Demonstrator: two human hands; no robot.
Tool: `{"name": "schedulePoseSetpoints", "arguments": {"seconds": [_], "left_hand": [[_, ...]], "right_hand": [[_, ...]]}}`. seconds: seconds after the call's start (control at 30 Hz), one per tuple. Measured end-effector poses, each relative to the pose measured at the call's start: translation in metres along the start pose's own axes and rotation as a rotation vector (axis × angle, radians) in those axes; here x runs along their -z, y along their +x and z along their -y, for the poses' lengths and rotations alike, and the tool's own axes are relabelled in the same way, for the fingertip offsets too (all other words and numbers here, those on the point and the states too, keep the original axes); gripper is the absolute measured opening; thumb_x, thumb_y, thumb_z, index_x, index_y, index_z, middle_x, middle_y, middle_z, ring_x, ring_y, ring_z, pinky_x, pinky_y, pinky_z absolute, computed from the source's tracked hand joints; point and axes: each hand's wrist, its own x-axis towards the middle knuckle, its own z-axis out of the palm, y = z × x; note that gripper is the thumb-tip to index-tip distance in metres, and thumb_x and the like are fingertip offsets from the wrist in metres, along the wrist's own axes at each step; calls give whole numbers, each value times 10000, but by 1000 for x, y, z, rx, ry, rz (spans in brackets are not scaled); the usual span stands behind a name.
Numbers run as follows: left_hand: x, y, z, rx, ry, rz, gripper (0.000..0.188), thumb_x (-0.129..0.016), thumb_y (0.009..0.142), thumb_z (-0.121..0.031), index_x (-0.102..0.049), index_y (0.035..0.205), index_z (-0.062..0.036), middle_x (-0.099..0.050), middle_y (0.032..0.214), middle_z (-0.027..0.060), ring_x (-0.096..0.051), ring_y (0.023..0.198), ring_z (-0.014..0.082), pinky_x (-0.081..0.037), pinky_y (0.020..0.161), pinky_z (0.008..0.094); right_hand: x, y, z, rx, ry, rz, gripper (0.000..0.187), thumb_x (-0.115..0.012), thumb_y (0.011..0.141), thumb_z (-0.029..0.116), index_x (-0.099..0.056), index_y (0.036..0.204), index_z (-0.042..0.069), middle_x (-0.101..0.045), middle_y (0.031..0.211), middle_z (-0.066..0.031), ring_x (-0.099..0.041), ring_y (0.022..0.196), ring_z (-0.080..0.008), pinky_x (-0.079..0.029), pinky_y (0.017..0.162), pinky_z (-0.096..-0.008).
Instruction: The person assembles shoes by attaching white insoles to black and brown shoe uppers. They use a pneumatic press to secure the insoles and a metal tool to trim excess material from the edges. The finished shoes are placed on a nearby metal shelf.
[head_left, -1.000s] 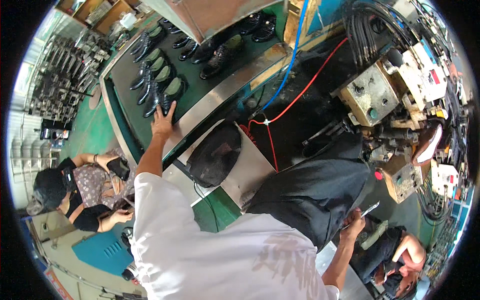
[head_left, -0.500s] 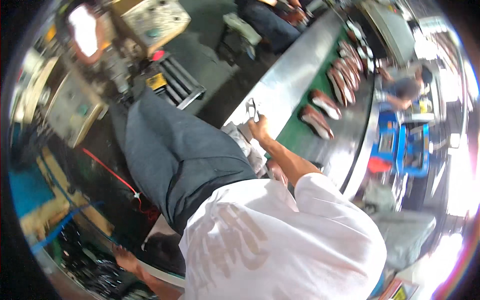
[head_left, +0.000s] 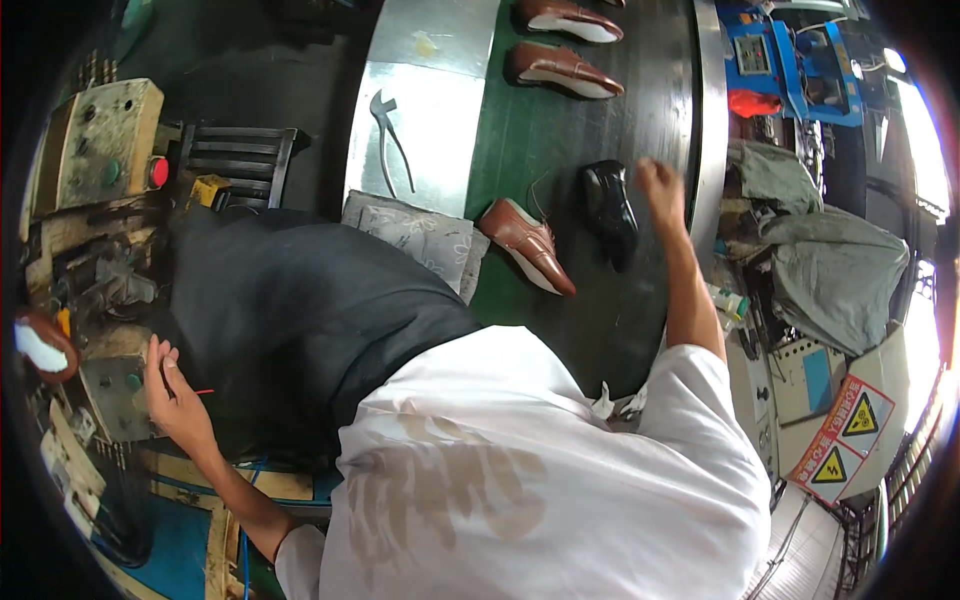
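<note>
My left hand (head_left: 178,395) is open, fingers apart and holding nothing, beside a control box (head_left: 110,385) at the left. My right hand (head_left: 662,190) reaches over the dark conveyor belt (head_left: 655,110), just right of a black shoe (head_left: 610,210). Its fingers look curled but are blurred, and a gap shows between hand and shoe. To the left of that shoe lies a brown lace-up shoe (head_left: 530,245) with a pale sole. Metal pincers (head_left: 390,140) rest on the shiny metal ledge (head_left: 430,130), above a folded grey patterned cloth (head_left: 415,235).
More brown shoes (head_left: 565,70) lie farther along the belt. At the left, another brown shoe (head_left: 50,345) sits sole outward at a machine, below a box with a red button (head_left: 158,172). A dark slatted rack (head_left: 240,160) stands behind my leg. Cloth-covered equipment (head_left: 830,270) lines the right.
The pincers have left my right hand and lie on the ledge. That hand has moved right across the belt. My left hand has come up beside the control box, and the view has turned.
</note>
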Motion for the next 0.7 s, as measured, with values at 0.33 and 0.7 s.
{"name": "schedulePoseSetpoints", "arguments": {"seconds": [0.33, 0.7], "left_hand": [[-84, 5, -92, -146, -286, 219, 327, -550, 1086, 2, -679, 1384, 39, -750, 1214, 170, -759, 1070, 261, -596, 931, 368], [-123, 87, -177, -276, -762, 79, 451, -675, 1065, -98, -592, 1502, -19, -666, 1425, 169, -692, 1224, 264, -583, 999, 368]], "right_hand": [[-165, -149, -23, 93, 37, 348, 1003, -832, 894, 328, -301, 1698, 46, -543, 1541, -335, -570, 1407, -474, -499, 1152, -489], [-198, -133, 305, 431, 311, 784, 894, -793, 920, 413, -427, 1606, -26, -665, 1385, -245, -659, 1280, -320, -495, 1110, -412]]}}
